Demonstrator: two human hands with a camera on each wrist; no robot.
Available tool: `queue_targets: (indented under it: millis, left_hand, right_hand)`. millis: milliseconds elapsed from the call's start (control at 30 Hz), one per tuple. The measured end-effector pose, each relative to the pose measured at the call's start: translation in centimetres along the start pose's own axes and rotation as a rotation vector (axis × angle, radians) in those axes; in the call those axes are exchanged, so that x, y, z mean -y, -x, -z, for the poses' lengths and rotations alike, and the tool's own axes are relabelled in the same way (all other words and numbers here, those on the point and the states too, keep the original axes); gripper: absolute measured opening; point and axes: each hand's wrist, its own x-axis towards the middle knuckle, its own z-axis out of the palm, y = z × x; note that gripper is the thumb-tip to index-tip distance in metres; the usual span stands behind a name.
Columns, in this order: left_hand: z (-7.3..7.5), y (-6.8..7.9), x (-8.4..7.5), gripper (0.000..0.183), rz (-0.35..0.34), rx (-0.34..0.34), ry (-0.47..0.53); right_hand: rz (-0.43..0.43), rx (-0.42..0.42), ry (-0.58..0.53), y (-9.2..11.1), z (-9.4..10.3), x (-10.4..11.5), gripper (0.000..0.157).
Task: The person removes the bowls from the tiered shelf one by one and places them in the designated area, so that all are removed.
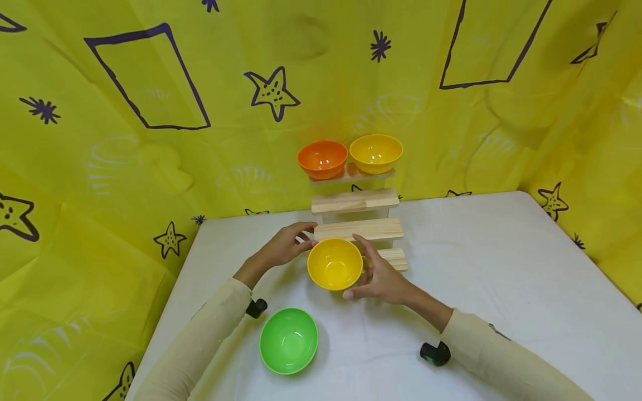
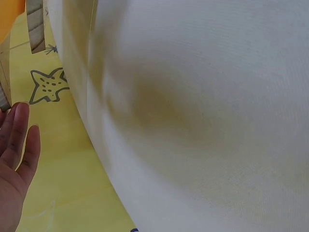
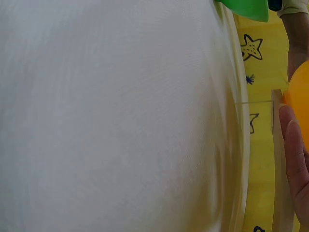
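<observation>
A yellow bowl [image 1: 334,266] is in front of the lower steps of a wooden stepped rack [image 1: 358,229], its inside facing up. My right hand [image 1: 385,279] grips its right side, thumb at the near side and fingers behind. In the right wrist view, the fingers [image 3: 294,154] lie along the bowl's wall [image 3: 300,96]. My left hand [image 1: 285,245] is at the bowl's left rim, beside the end of a step; its thumb tip is close to the rim, and contact is unclear. Its fingers [image 2: 18,130] look extended in the left wrist view.
On the rack's top step stand an orange bowl [image 1: 323,159] and another yellow bowl [image 1: 376,153], side by side. A green bowl [image 1: 288,341] sits on the white tabletop [image 1: 501,267], nearer me and to the left. Yellow patterned cloth [image 1: 331,83] hangs behind and at both sides.
</observation>
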Motion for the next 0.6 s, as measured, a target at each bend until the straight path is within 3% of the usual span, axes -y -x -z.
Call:
queue_targets:
  millis: [267, 600]
  left_hand:
    - [0.0, 0.0, 0.1, 0.051, -0.001, -0.001, 0.01]
    - [0.1, 0.1, -0.1, 0.051, 0.003, 0.001, 0.011]
  right_hand:
    - [-0.005, -0.053, -0.017, -0.4, -1.2, 0.1, 0.129]
    - [-0.043, -0.097, -0.025, -0.9, -2.1, 0.4, 0.126]
